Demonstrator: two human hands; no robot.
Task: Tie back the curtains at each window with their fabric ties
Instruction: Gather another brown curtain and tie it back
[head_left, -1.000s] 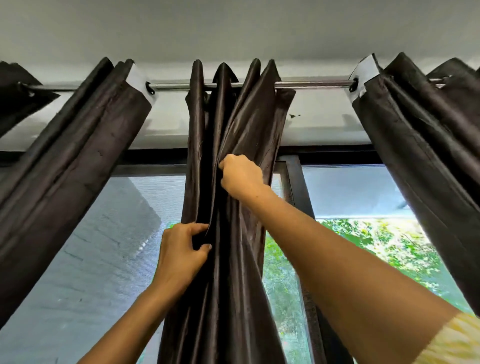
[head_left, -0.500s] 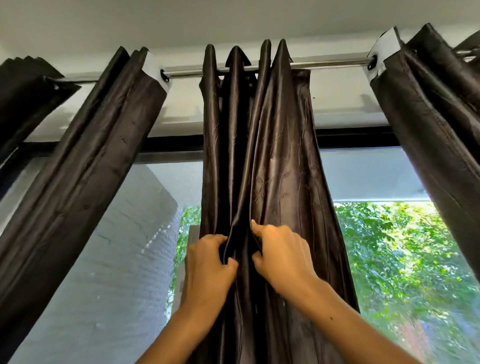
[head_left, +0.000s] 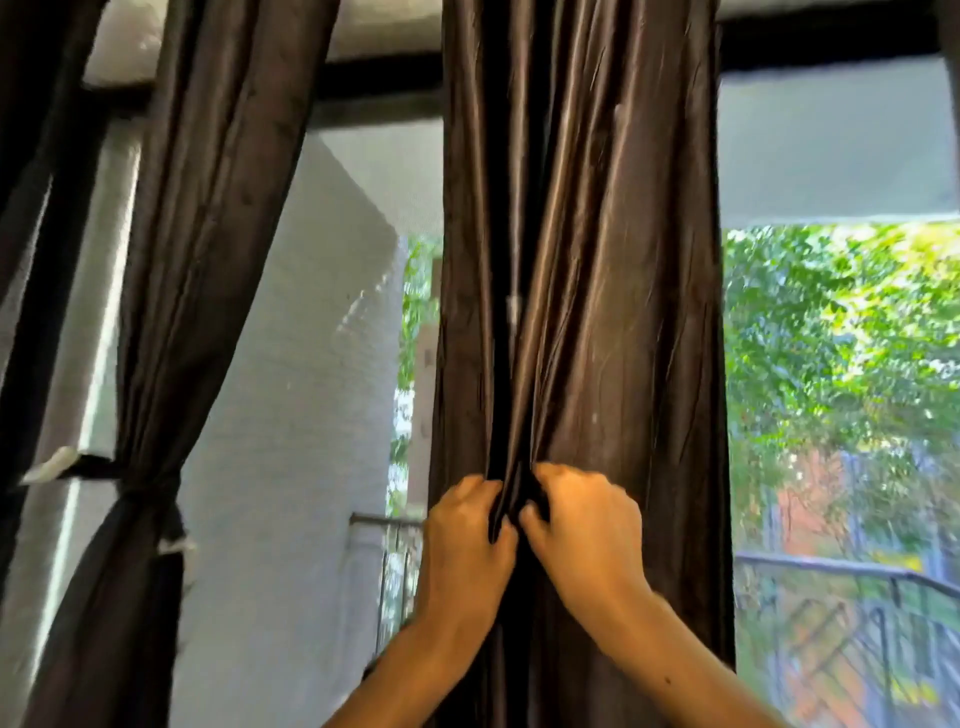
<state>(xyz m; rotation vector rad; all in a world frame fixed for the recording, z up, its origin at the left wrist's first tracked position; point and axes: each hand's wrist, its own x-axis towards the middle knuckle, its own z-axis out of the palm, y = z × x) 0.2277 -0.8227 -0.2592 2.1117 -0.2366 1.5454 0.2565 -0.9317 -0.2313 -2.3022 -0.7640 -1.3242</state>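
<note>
Middle curtain (head_left: 597, 234): hanging straight down in the centre of the view, dark brown and glossy, gathered into long vertical folds, not yet tied.
Left hand (head_left: 467, 540): gripping a fold on the left half of the middle curtain, fingers (head_left: 480, 486) curling into the cloth, thumb pressing from the near side.
Right hand (head_left: 587, 525): gripping the neighbouring fold just right of the left hand, fingers (head_left: 550, 475) tucking into the cloth, thumb closing on it from below.
Hands together: sitting side by side and almost touching, bunching the folds toward each other at the same height.
Left curtain (head_left: 208, 234): hanging at the left, sweeping down and leftward, already cinched at its waist.
Fabric tie (head_left: 140, 486): wrapping around the left curtain's waist, running out leftward toward the window frame (head_left: 31, 389); its fastening being too blurred to read.
Window (head_left: 831, 156): showing to the right of the middle curtain, with green foliage (head_left: 831, 338) and a dark railing (head_left: 857, 582) far beyond.
Grey wall (head_left: 311, 415): showing outside, between the left and middle curtains.
</note>
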